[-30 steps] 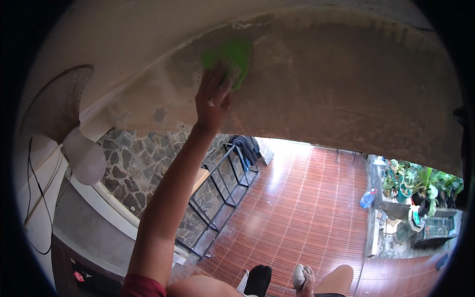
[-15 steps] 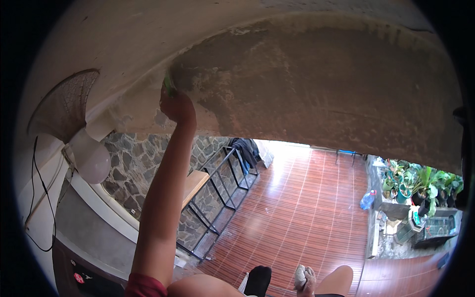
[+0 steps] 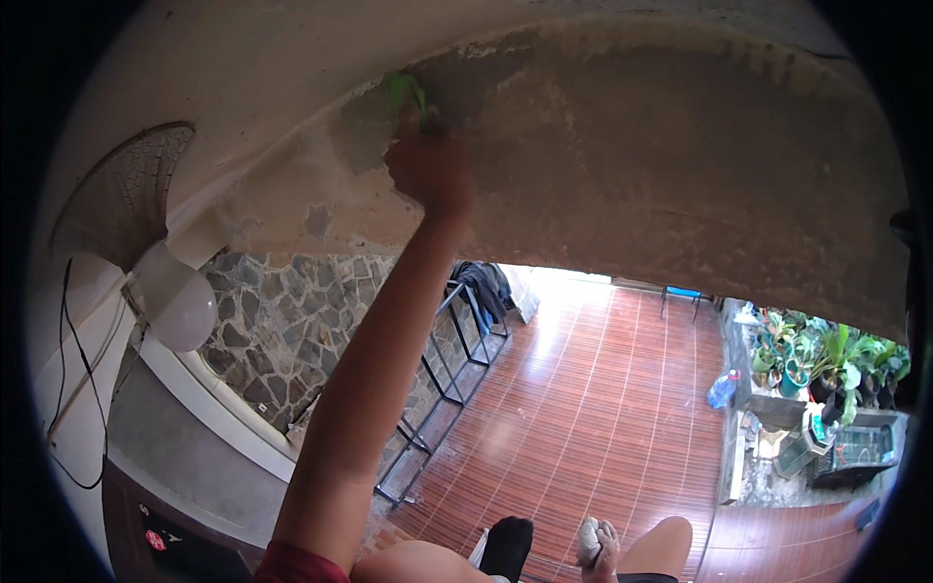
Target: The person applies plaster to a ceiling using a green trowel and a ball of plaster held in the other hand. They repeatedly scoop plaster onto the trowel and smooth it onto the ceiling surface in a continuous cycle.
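Observation:
My left hand (image 3: 426, 163), blurred and in shadow, reaches up to the grey-brown plastered surface (image 3: 680, 146) with its fingers closed on a green flat tool (image 3: 403, 92). The tool lies against the surface near its curved upper edge, where the plaster is patchy. Low in the view, by my bent knee, my right hand (image 3: 598, 549) has its fingers closed round a pale grey lump (image 3: 589, 539), white residue on the skin. A black-socked foot (image 3: 510, 544) shows just left of it.
At left are a mesh fixture (image 3: 121, 189), a white globe lamp (image 3: 180, 311) and hanging cables (image 3: 73, 389). Below are a stone wall (image 3: 262, 311), a black metal frame (image 3: 447, 398), a red tiled floor (image 3: 554, 418), a blue bottle (image 3: 722, 389) and potted plants (image 3: 836, 364).
My left hand and the green tool swept down and leftward along the surface, then back up and rightward. My right hand stays in the same place.

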{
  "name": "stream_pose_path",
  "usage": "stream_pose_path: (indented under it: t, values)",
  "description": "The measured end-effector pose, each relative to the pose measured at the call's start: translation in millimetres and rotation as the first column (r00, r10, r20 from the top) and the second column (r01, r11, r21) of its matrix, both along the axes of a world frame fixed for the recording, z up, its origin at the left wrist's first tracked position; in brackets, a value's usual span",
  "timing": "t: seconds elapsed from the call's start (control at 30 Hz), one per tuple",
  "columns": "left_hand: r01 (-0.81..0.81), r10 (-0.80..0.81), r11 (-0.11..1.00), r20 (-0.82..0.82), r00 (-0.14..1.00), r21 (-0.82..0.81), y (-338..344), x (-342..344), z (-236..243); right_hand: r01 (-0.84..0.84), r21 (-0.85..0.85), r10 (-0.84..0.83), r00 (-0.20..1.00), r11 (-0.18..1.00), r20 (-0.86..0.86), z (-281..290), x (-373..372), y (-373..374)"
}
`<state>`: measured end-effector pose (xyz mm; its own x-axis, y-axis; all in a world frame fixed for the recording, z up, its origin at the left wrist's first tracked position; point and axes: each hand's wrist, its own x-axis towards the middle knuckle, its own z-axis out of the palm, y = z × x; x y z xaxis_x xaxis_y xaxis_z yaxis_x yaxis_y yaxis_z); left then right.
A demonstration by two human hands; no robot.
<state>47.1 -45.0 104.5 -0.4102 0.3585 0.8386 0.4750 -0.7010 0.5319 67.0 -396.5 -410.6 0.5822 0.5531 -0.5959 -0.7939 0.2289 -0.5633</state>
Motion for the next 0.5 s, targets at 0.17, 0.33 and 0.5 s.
stream_pose_path:
  t: [0.17,0.33,0.5]
  values:
    - [0.122,-0.114,0.976,-0.059,0.992,0.18,-25.7,22.5,-12.5,-0.048,0.026,0.047,0.998,0.998,0.028,19.7,-4.8,1.7]
    - [0.269,-0.243,0.942,-0.145,0.959,0.201,-43.4,42.5,-22.7,-0.071,0.032,0.069,0.996,0.997,0.061,20.9,-7.7,-0.3]
    - [0.37,-0.243,0.836,-0.331,0.912,0.405,-70.3,65.1,-38.6,-0.075,0.044,0.072,0.995,0.996,0.075,16.5,-10.7,-0.4]
